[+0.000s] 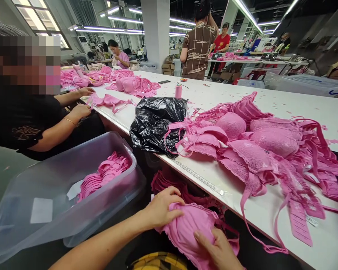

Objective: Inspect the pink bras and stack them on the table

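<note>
My left hand (162, 207) grips the top of a stack of pink bras (188, 228) held in my lap, below the table edge. My right hand (218, 249) presses on the near side of the same stack, fingers curled over the fabric. More pink bras (171, 183) lie further down in the lap. A large heap of pink lace bras (259, 150) with loose straps is spread on the white table (214, 93) to the right of my hands.
A clear plastic bin (59, 195) holding stacked pink bras stands at my left. A crumpled black plastic bag (154, 122) and a pink thread spool (178, 91) sit on the table. A seated person's arms (64, 123) work at the table's left; other people stand behind.
</note>
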`<state>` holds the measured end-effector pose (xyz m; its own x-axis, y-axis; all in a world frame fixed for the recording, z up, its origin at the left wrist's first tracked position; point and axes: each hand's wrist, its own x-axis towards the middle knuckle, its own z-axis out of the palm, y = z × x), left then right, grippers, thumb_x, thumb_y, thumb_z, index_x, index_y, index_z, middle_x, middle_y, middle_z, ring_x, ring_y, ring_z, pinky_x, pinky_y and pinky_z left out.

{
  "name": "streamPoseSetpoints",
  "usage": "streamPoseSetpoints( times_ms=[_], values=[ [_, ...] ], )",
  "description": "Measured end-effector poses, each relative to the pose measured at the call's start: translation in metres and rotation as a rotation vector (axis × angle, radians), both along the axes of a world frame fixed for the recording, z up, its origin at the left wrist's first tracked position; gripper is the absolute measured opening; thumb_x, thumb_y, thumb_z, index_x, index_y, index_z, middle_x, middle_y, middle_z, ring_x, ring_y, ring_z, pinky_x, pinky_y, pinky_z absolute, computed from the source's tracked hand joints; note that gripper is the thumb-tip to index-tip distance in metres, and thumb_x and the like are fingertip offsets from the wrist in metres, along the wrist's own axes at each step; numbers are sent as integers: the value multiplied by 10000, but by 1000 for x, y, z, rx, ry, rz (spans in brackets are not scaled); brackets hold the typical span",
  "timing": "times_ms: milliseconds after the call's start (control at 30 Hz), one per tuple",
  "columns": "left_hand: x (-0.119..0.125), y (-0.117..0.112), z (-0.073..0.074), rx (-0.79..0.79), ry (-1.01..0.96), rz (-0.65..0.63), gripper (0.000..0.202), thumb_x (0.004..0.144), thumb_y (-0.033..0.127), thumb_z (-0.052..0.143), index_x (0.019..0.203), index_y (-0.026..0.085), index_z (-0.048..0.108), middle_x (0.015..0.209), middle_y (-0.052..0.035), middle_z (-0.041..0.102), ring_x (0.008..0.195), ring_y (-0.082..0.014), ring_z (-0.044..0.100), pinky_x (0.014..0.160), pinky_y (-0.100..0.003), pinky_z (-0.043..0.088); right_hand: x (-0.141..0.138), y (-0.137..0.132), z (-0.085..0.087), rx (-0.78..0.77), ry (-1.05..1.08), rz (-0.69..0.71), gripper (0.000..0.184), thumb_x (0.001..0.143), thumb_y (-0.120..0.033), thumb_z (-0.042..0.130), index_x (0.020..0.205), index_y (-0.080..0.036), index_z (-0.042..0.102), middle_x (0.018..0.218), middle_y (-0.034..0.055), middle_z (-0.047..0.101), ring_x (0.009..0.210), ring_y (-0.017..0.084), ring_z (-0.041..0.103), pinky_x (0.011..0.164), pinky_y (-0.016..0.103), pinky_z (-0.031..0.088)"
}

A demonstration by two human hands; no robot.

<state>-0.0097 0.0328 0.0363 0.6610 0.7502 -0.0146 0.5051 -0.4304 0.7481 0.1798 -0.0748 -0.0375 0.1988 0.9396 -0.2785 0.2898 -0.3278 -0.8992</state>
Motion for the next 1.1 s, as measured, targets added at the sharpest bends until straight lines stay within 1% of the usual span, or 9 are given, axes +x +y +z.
streamPoseSetpoints(
  times_ms=[100, 200, 267, 367, 500, 700, 833, 933, 1100],
  values=[
    [0, 5, 0, -69, 87, -66, 240, 732, 203, 681, 972, 195, 674, 988, -44, 670, 929, -202, 599, 864, -311, 445, -2, 2, 4, -8, 36, 29, 420, 665, -525, 627, 456, -185, 498, 488, -22, 454, 523, 144, 411, 501, 260, 364],
    [1, 6, 2, -50, 22, -82, 284, 741, 121, 640, 1016, 186, 655, 989, -39, 665, 912, -176, 601, 869, -284, 446, 2, 4, 8, -32, 73, 37, 439, 667, -541, 618, 451, -180, 494, 475, -29, 421, 499, 127, 375, 482, 254, 340],
    [1, 6, 5, -26, -12, -166, 227, 777, 124, 597, 980, 188, 678, 1049, -53, 627, 942, -167, 591, 888, -266, 439, 6, 5, 10, -47, 96, 50, 444, 660, -544, 622, 447, -176, 493, 470, -34, 403, 486, 118, 354, 473, 253, 325],
    [-1, 7, 5, -25, 62, -232, 205, 818, 177, 563, 971, 209, 696, 1103, -63, 590, 987, -190, 581, 907, -293, 435, 9, 7, 14, -57, 120, 83, 457, 646, -549, 631, 430, -175, 479, 463, -37, 380, 480, 114, 340, 474, 255, 317],
    [-1, 9, 2, -41, 113, -272, 162, 802, 154, 567, 840, 204, 716, 968, -41, 618, 906, -179, 588, 843, -269, 447, 6, 7, 17, -56, 111, 69, 467, 658, -565, 612, 438, -182, 459, 479, -34, 365, 506, 121, 336, 494, 259, 310],
    [4, 7, -1, -74, 63, -200, 79, 776, 222, 631, 808, 184, 692, 988, -44, 609, 879, -172, 585, 824, -271, 444, 3, 9, 23, -31, 133, 74, 439, 692, -535, 575, 481, -201, 385, 512, -44, 313, 531, 112, 275, 509, 260, 260],
    [8, 2, -5, -88, 51, -152, 48, 753, 165, 641, 711, 159, 663, 969, -44, 602, 840, -156, 585, 759, -244, 455, 7, 9, 24, -27, -73, 37, 440, 668, -533, 563, 478, -227, 312, 522, -49, 289, 538, 120, 274, 517, 265, 255],
    [12, -1, -5, -53, 13, -162, 76, 748, 110, 607, 689, 140, 643, 942, -54, 601, 823, -154, 577, 741, -242, 456, 13, 10, 23, -7, -239, 14, 422, 645, -532, 572, 480, -228, 330, 548, -41, 337, 556, 132, 307, 536, 270, 283],
    [20, 1, -4, 18, -82, -144, 120, 773, 123, 551, 687, 145, 632, 928, -56, 596, 818, -155, 568, 749, -255, 457, 20, 14, 18, -12, -309, 72, 433, 631, -574, 569, 473, -227, 364, 553, -30, 378, 558, 145, 353, 544, 287, 325]
  ],
)
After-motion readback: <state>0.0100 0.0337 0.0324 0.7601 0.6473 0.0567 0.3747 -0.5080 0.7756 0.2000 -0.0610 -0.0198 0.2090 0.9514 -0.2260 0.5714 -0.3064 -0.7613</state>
